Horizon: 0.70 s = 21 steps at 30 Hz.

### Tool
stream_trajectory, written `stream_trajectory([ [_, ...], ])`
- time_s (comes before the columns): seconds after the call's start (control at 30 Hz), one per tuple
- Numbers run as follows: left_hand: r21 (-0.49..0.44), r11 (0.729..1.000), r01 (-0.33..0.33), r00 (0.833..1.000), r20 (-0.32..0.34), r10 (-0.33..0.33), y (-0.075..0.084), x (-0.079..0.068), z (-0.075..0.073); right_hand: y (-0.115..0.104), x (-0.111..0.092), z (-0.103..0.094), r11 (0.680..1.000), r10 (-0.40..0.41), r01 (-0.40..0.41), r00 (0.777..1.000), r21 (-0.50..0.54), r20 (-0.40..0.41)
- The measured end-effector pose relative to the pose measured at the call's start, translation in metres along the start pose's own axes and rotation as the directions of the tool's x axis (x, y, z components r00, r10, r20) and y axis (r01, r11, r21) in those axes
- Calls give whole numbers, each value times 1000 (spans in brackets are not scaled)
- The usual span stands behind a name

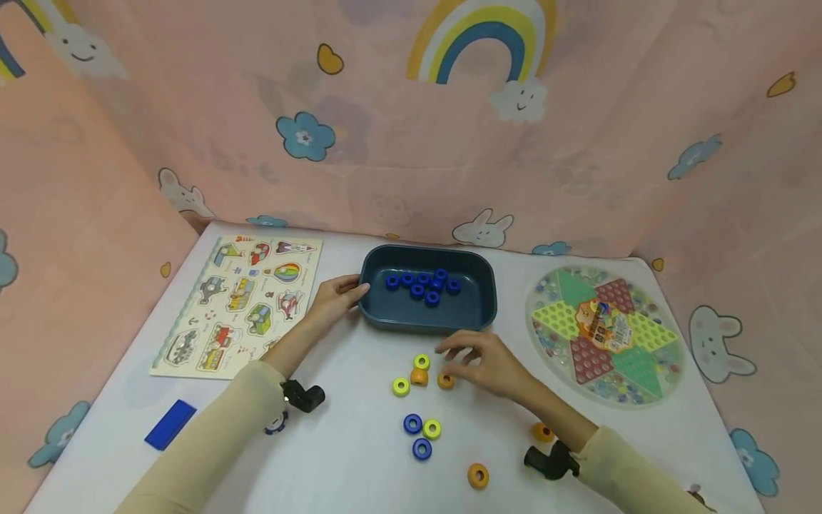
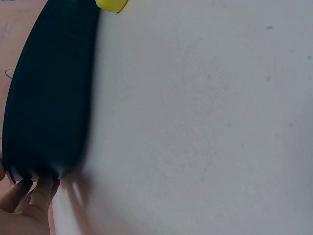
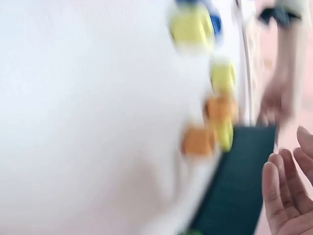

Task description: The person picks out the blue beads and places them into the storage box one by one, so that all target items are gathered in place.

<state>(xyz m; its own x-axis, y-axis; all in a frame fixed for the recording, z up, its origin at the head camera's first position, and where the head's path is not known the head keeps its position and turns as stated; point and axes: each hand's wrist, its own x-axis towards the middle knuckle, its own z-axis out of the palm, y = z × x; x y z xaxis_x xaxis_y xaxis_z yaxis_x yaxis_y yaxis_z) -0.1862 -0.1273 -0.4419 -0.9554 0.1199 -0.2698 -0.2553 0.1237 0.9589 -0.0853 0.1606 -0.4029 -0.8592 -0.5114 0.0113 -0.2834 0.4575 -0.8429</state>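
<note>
My left hand (image 1: pixel 334 300) holds the left end of a dark blue-green rectangular tray (image 1: pixel 385 314), thumb at the rim. The left wrist view shows fingertips (image 2: pixel 45 182) against the tray's end wall. Several blue ring beads (image 1: pixel 433 298) lie inside the tray. Just in front of its near right side hovers my right hand (image 1: pixel 484 363), fingers loosely bent and holding nothing. Below those fingers, an orange ring bead (image 1: pixel 446 381) lies on the table. Close to it are another orange bead (image 1: pixel 419 377) and two yellow ring beads (image 1: pixel 401 387).
Nearer me lie two blue rings (image 1: pixel 422 449), a yellow ring (image 1: pixel 432 429) and an orange ring (image 1: pixel 478 476). Another orange ring (image 1: pixel 542 432) sits by the right forearm. A picture puzzle board (image 1: pixel 218 300) and blue block (image 1: pixel 170 425) are left, a round star-patterned game board (image 1: pixel 604 335) right.
</note>
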Motion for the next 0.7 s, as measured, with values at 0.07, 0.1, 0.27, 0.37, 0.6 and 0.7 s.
stream_trajectory([
  [0.07, -4, 1000, -2, 1000, 0, 2, 0, 0, 0, -2, -12, 15, 1000, 8, -9, 999, 24, 47],
  [0.1, -6, 1000, -3, 1000, 0, 3, 0, 0, 0, -3, -17, 22, 999, 12, -14, 997, 39, 73],
  [0.27, -6, 1000, -16, 1000, 0, 16, -1, 0, 0, -2, -36, 54, 999, 45, -46, 988, 3, 148],
  [0.37, -6, 1000, -18, 1000, 5, 18, -1, 0, 0, -3, -42, 69, 994, 85, -74, 985, -78, 150],
  [0.6, -6, 1000, -10, 1000, -1, 10, 0, -1, 0, -10, -47, 96, 964, 87, -59, 991, -260, 99],
  [0.7, -5, 1000, -10, 1000, 3, 10, 0, -1, 0, -12, -47, 102, 963, 100, -77, 992, -257, 80],
])
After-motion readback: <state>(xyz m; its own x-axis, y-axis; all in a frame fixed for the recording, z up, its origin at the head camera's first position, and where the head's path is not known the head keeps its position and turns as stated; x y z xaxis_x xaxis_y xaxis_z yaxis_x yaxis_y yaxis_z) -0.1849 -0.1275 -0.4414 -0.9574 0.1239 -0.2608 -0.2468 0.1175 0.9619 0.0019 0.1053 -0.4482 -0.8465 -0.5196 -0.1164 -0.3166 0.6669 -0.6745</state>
